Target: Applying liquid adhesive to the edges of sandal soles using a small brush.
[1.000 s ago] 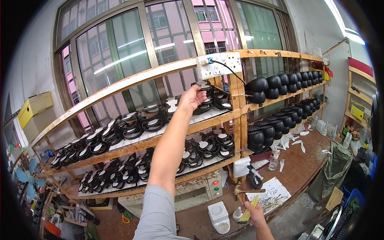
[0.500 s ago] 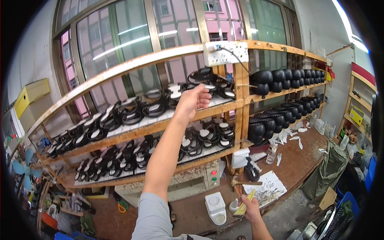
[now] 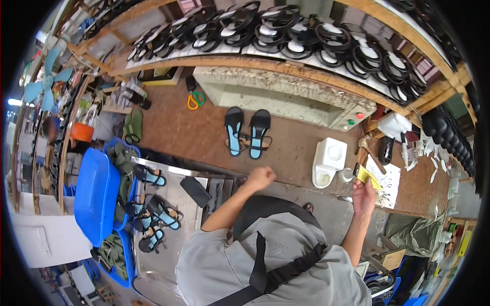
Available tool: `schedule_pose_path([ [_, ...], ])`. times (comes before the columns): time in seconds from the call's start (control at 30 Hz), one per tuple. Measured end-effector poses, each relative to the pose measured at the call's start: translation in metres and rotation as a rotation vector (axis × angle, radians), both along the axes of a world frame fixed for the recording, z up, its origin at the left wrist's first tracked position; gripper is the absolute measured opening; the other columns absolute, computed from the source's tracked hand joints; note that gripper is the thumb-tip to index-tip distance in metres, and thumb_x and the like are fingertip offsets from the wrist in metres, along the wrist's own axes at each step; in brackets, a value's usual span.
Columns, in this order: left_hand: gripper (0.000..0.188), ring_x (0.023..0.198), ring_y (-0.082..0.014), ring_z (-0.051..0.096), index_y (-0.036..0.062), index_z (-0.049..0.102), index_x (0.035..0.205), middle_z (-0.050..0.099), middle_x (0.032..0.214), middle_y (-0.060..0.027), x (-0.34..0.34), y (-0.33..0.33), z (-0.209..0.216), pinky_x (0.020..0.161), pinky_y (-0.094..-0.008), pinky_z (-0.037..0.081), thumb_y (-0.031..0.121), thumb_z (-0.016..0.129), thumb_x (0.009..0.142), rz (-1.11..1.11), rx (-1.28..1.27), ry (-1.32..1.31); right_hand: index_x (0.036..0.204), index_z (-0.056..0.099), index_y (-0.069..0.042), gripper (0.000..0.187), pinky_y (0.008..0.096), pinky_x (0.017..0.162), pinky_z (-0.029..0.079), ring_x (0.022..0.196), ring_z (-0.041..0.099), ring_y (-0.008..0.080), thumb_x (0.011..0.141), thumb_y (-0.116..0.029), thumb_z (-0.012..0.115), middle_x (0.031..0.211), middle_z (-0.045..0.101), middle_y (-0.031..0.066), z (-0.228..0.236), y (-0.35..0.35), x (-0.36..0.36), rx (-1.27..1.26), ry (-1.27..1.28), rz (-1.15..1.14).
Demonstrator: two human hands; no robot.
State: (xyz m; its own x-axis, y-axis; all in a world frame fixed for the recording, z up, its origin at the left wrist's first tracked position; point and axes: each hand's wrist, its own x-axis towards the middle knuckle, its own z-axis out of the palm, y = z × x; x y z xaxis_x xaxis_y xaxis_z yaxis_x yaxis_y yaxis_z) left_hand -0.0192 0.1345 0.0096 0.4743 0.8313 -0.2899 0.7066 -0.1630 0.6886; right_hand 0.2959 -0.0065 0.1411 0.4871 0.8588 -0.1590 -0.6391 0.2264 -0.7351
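My left hand [image 3: 261, 178] is closed over the near edge of the brown bench [image 3: 178, 120]; its palm is hidden, and I cannot make out anything in it. Just beyond lie two black open-toed sandals with pale blue insoles, a left one [image 3: 234, 133] and a right one [image 3: 259, 133], side by side. At the right, my right hand [image 3: 363, 196] pinches a flat, thin yellow piece [image 3: 368, 178], whose exact kind is unclear. Near that hand stand a white two-well container [image 3: 329, 160] and a small white cup [image 3: 346, 175].
A wooden rack [image 3: 245, 62] holds rows of black sandals above a dirty cream machine [image 3: 286, 94]. Orange-and-green scissors [image 3: 195, 100] lie at the back. A metal table [image 3: 171, 255] at left carries sandals and a black phone-like slab [image 3: 195, 191], beside blue bins [image 3: 97, 196].
My view has tilted down and swung left. My left hand has dropped from the upper rack to the bench edge and closed. My right hand still holds the yellow piece.
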Motion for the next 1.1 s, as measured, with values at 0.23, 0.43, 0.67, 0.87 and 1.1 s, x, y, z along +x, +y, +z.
schedule_pose_path([
  [0.23,0.033,0.109,-0.0368,0.043,-0.0006,0.055,0.104,0.046,0.116,-0.0192,-0.052,0.076,-0.014,0.094,-0.0420,0.037,0.008,0.055,0.073,-0.078,0.805,0.208,0.100,0.054,-0.006,0.016,0.0232,0.055,0.041,0.062,0.051,0.0091,0.091,-0.019,0.051,0.084,0.060,0.0036,0.013,0.019,-0.027,-0.016,-0.019,0.044],
  [0.43,0.016,0.101,-0.0282,0.051,0.0026,0.061,0.077,0.059,0.086,-0.0141,-0.051,0.112,-0.015,0.099,-0.0475,0.029,0.014,0.062,0.066,-0.236,0.865,0.075,0.101,0.055,0.001,0.028,0.0249,0.048,0.044,0.053,0.053,0.0136,0.091,-0.025,0.051,0.074,0.060,0.0086,0.026,0.031,-0.047,-0.184,-0.337,-0.013],
  [0.67,0.023,0.063,-0.0082,0.054,-0.0007,0.055,0.078,0.060,0.068,-0.0027,0.002,0.064,0.098,0.060,-0.0230,0.043,0.019,0.053,0.090,0.150,-0.032,-0.754,0.125,0.045,-0.001,0.034,0.0281,0.061,0.051,0.069,0.061,0.0169,0.093,-0.012,0.047,0.088,0.062,0.0133,0.041,0.049,-0.083,0.128,-0.765,-0.052],
  [0.87,0.017,0.063,-0.0093,0.051,0.0017,0.055,0.079,0.056,0.069,-0.0012,0.032,0.025,0.105,0.059,-0.0239,0.043,0.012,0.047,0.091,0.181,-0.080,-0.824,0.114,0.055,-0.004,0.030,0.0333,0.083,0.046,0.096,0.058,0.0259,0.084,-0.009,0.059,0.102,0.060,0.0126,0.029,0.124,-0.117,0.252,-1.563,-0.073],
  [1.1,0.017,0.052,-0.0140,0.054,0.0042,0.053,0.083,0.055,0.067,-0.0044,0.003,0.067,0.095,0.039,-0.0283,0.047,0.016,0.045,0.092,0.475,-0.229,-1.180,0.123,0.048,0.001,0.034,0.0280,0.071,0.049,0.075,0.060,0.0152,0.094,-0.017,0.046,0.089,0.061,0.0106,0.015,0.110,-0.105,0.194,-0.721,-0.046],
])
